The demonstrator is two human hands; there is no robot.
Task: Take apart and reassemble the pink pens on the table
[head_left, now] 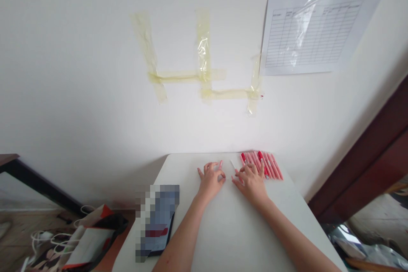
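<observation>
Both my hands rest on a white table (229,229) near its far edge. My left hand (211,177) has its fingers curled around a thin clear tube that I can barely make out. My right hand (251,179) lies just right of it, with its fingers bent beside a row of several red pens (266,163) that lie side by side at the table's far right. A thin white stick (233,165) lies between my two hands. What my right fingers hold is too small to name.
A tablet (157,221), partly blurred, lies at the table's left edge. Bags and white cables (79,238) sit on the floor to the left. A printed form (315,34) and strips of old tape (204,63) are stuck to the white wall behind. A dark red door frame (366,157) stands at the right.
</observation>
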